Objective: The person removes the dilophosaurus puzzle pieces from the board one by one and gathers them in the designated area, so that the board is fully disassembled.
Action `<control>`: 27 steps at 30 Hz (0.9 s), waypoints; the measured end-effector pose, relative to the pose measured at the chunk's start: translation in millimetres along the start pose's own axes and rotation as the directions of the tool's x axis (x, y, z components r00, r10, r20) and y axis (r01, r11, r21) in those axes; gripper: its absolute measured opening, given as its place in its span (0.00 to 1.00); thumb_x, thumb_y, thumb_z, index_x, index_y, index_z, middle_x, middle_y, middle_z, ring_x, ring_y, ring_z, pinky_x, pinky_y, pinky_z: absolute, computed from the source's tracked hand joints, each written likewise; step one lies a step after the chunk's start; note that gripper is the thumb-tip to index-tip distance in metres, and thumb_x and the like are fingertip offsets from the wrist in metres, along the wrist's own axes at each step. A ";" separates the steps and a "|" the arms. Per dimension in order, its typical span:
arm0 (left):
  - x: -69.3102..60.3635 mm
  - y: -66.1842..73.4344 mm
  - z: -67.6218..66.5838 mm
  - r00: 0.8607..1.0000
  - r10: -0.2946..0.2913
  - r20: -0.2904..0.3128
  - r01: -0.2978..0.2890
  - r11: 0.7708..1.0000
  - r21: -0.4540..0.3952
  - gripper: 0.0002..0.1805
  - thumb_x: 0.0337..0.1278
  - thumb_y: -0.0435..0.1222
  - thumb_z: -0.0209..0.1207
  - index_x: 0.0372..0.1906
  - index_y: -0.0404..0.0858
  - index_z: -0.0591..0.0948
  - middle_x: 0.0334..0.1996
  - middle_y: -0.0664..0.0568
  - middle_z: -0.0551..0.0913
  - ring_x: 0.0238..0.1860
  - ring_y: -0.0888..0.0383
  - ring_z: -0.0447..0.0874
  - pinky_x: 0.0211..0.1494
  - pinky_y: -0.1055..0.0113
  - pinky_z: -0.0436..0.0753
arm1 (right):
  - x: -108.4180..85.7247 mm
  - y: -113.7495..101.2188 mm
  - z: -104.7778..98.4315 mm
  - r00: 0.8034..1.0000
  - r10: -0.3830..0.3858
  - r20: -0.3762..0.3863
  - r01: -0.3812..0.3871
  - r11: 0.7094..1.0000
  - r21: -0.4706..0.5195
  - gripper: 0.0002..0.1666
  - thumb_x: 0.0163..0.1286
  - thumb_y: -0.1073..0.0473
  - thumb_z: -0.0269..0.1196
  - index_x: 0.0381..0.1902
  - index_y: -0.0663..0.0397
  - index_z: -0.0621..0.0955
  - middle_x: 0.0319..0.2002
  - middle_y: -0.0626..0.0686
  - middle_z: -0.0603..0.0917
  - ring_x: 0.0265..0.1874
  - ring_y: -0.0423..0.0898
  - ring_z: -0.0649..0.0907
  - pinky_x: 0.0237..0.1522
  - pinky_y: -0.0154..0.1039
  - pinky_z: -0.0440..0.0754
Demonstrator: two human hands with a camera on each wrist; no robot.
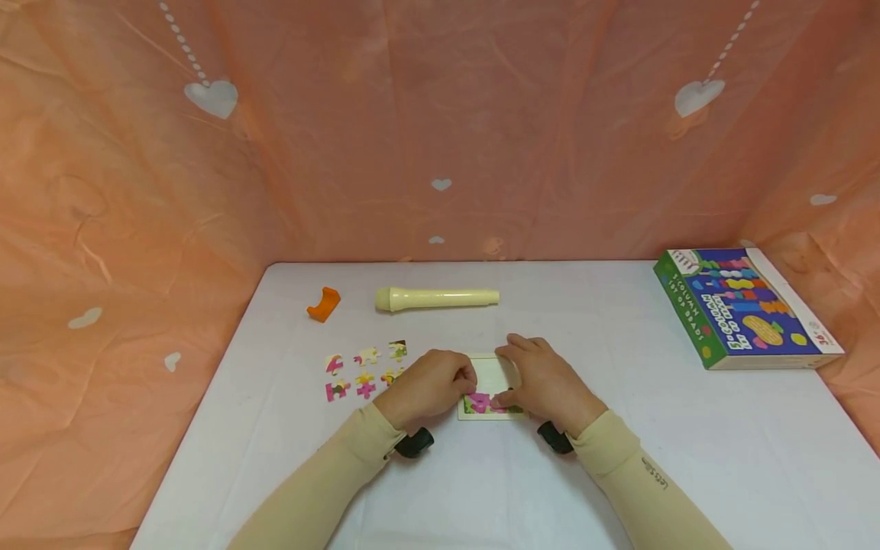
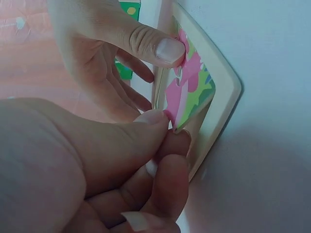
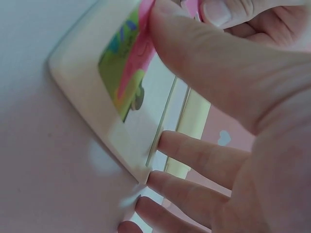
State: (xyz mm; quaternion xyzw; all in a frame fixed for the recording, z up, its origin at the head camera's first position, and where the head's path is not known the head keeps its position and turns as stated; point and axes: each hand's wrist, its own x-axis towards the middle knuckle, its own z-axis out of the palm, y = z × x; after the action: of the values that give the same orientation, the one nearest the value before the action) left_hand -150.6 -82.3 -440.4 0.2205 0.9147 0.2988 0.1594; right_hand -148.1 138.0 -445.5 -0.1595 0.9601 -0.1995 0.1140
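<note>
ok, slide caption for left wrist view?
Left hand pinching a puzzle piece at a pale tray, right hand resting its thumb alongside.

Free room between right hand (image 1: pixel 553 382) and box (image 1: pixel 749 309), puzzle pieces (image 1: pixel 365 389) crowding left hand (image 1: pixel 428 386).

On the white table (image 1: pixel 605 313) I see loose jigsaw pieces (image 1: pixel 336 392) left of a pale frame (image 1: pixel 490 417). Beyond them lie an orange arc (image 1: pixel 329 305) and cream rod (image 1: pixel 440 298), with a printed box (image 1: pixel 749 309) far right.
</note>
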 end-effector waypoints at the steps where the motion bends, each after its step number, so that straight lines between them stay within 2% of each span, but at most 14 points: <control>1: 0.2 -0.4 0.3 1.000 0.005 -0.001 -0.005 1.000 0.002 0.07 0.75 0.36 0.66 0.35 0.45 0.86 0.32 0.60 0.85 0.36 0.60 0.79 0.47 0.64 0.80 | 0.1 0.1 0.1 1.000 0.000 0.000 0.000 1.000 0.000 0.48 0.57 0.45 0.84 0.71 0.59 0.80 0.79 0.65 0.72 0.76 0.66 0.72 0.74 0.63 0.75; 7: 0.0 -0.6 -0.2 1.000 0.020 -0.008 -0.020 1.000 -0.006 0.07 0.75 0.35 0.65 0.36 0.44 0.86 0.33 0.58 0.85 0.36 0.60 0.79 0.47 0.64 0.80 | 0.1 0.3 -0.2 1.000 -0.008 -0.007 0.007 1.000 -0.005 0.47 0.57 0.46 0.84 0.70 0.60 0.80 0.78 0.66 0.73 0.76 0.66 0.73 0.74 0.62 0.76; 16: -5.1 -1.8 -8.3 0.999 -0.037 -0.018 0.036 0.999 -0.022 0.07 0.75 0.37 0.65 0.35 0.47 0.86 0.32 0.59 0.84 0.37 0.59 0.79 0.49 0.62 0.80 | 0.0 0.2 -0.1 1.000 0.001 0.005 -0.001 1.000 -0.004 0.48 0.58 0.45 0.84 0.71 0.59 0.80 0.79 0.65 0.72 0.76 0.66 0.72 0.75 0.61 0.75; 22: -20.1 -19.9 -17.1 0.996 -0.074 -0.053 0.071 0.995 -0.066 0.07 0.73 0.35 0.66 0.34 0.46 0.86 0.30 0.59 0.83 0.36 0.58 0.79 0.47 0.61 0.80 | -0.2 -0.9 0.0 1.000 0.001 0.002 -0.001 1.000 0.001 0.48 0.57 0.45 0.84 0.71 0.59 0.80 0.79 0.64 0.73 0.76 0.65 0.73 0.75 0.61 0.75; 27: -44.4 -40.1 -32.8 0.989 -0.118 -0.092 0.112 0.991 -0.068 0.07 0.72 0.35 0.67 0.35 0.46 0.86 0.30 0.59 0.83 0.37 0.60 0.78 0.49 0.63 0.80 | 0.0 -1.9 0.2 1.000 0.007 0.003 -0.007 1.000 -0.001 0.49 0.57 0.45 0.84 0.72 0.59 0.80 0.79 0.64 0.72 0.76 0.65 0.72 0.76 0.60 0.75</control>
State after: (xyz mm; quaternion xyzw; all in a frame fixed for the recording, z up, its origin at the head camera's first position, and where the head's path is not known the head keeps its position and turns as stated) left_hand -139.0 -149.1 -432.7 0.1478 0.9226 0.3280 0.1391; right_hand -147.5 136.3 -444.9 -0.1564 0.9606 -0.1982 0.1158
